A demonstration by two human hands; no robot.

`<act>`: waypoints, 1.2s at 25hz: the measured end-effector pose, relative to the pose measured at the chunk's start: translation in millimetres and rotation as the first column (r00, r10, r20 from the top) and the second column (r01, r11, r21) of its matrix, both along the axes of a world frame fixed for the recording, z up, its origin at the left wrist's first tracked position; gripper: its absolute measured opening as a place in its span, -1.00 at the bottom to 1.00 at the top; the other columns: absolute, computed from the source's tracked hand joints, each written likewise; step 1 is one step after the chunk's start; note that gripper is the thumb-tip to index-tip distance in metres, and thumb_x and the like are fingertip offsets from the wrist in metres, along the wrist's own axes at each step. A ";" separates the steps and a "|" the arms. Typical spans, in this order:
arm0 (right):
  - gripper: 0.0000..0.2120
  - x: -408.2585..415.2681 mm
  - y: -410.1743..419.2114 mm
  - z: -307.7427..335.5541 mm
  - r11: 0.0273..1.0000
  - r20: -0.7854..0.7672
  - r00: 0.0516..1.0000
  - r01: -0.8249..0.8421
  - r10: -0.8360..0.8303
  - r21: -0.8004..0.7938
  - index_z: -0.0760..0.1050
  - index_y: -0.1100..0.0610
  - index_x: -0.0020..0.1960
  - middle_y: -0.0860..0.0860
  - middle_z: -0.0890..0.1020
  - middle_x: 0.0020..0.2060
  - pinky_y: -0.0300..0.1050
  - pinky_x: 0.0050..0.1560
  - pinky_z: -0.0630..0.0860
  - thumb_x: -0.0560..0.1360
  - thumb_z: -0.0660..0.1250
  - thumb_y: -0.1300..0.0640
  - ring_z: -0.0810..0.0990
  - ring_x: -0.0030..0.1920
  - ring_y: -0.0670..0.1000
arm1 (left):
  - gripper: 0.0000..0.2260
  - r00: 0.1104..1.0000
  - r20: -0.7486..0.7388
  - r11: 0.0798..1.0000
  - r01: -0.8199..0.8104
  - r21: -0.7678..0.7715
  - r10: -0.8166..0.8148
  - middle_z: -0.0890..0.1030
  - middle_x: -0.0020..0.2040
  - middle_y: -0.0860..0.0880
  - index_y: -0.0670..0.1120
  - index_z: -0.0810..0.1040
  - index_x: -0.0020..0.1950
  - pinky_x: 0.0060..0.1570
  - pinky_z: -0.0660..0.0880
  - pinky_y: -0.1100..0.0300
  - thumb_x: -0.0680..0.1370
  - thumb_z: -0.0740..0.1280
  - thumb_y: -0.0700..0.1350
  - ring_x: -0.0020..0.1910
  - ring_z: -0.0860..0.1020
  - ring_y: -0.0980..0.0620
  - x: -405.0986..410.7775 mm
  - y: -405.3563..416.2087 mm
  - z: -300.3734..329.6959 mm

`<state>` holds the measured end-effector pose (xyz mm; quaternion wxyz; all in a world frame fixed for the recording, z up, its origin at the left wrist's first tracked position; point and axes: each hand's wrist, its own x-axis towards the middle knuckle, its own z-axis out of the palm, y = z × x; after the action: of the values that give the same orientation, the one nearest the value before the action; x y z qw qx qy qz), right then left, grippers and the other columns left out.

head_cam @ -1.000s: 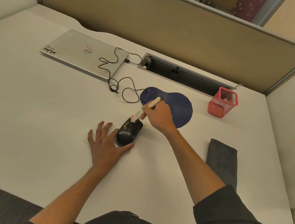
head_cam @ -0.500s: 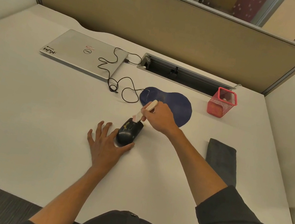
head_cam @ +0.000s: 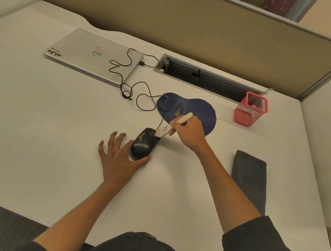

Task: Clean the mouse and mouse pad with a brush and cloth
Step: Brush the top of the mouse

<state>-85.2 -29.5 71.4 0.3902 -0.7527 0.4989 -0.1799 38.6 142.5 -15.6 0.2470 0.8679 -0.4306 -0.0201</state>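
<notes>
Black corded mouse (head_cam: 144, 143) on the white bench (head_cam: 26, 134), long axis running 1 to 7 o'clock, steadied by spread left hand (head_cam: 120, 158) at 7, swept at 1 by right hand (head_cam: 188, 132) gripping pale-handled brush (head_cam: 173, 124).

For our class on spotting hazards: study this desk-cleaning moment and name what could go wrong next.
The brush may flick the yellowish bits off the mouse onto the desk. The mouse cable lies looped near the right hand and could snag. Similar bits on the mouse pad could be overlooked.
</notes>
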 end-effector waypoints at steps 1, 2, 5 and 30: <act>-0.85 -1.4 -0.6 -0.6 1.000 0.036 0.999 0.026 -0.026 -0.001 0.65 0.11 -0.08 -0.08 0.67 -0.32 -0.17 -0.15 0.58 0.53 0.33 0.09 0.65 -0.20 -0.04 | -0.27 1.000 -0.003 1.000 0.000 0.002 0.000 0.41 0.41 -0.03 0.03 0.60 0.19 0.43 -0.11 -0.14 0.29 0.13 0.51 0.51 0.11 -0.03 -0.2 0.1 0.2; -0.86 -1.4 0.0 -0.8 1.000 0.091 0.995 0.029 -0.029 0.008 0.66 0.11 -0.08 -0.07 0.68 -0.31 -0.19 -0.14 0.58 0.53 0.34 0.08 0.66 -0.19 -0.04 | -0.27 1.000 -0.006 1.000 0.000 0.003 0.000 0.40 0.41 -0.03 0.03 0.60 0.19 0.43 -0.12 -0.13 0.28 0.13 0.51 0.51 0.10 -0.03 -0.3 0.0 0.5; -0.87 -1.2 4.3 -5.3 0.992 0.157 0.986 -0.076 0.060 0.098 0.65 0.10 -0.06 -0.06 0.70 -0.30 -0.31 -0.15 0.54 0.53 0.35 0.09 0.66 -0.15 -0.05 | -0.27 1.000 -0.006 1.000 -0.010 -0.001 0.010 0.41 0.40 -0.02 0.02 0.60 0.18 0.43 -0.11 -0.12 0.28 0.14 0.51 0.51 0.11 -0.02 -1.5 -0.6 0.9; -0.86 -16.1 32.6 -8.2 0.995 0.129 0.991 -0.010 0.022 -0.094 0.66 0.11 -0.09 -0.08 0.68 -0.32 -0.23 -0.21 0.54 0.52 0.35 0.10 0.65 -0.22 -0.09 | -0.33 1.000 0.017 1.000 -0.005 0.006 0.005 0.43 0.38 -0.03 0.02 0.59 0.15 0.42 -0.05 -0.16 0.31 0.17 0.48 0.49 0.14 -0.04 -1.7 -0.3 0.7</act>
<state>-101.3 3.1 63.2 0.3877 -0.7607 0.4574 -0.2487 36.9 142.1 -14.9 0.2408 0.8698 -0.4305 -0.0136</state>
